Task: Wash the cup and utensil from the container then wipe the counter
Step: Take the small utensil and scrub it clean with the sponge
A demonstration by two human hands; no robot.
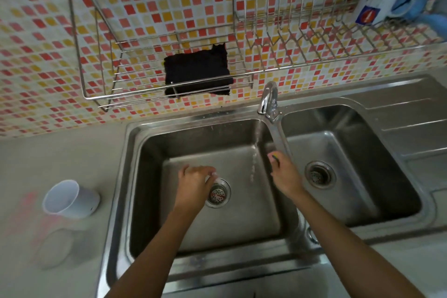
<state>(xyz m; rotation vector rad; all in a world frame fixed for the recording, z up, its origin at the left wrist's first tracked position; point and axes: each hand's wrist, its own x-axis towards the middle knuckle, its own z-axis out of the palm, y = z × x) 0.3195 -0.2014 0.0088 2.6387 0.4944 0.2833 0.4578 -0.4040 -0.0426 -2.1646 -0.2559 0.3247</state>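
I was rinsing: my left hand [196, 180] pinched something small and pale, right hand [284, 174] gripped a sponge [275, 157]; scrubbing seemed next.

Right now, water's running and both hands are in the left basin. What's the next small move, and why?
Probably bring the small white item in the left hand to the right, under the stream. The water falls between the hands, missing it, while the right hand already holds what looks like a sponge beside the stream.
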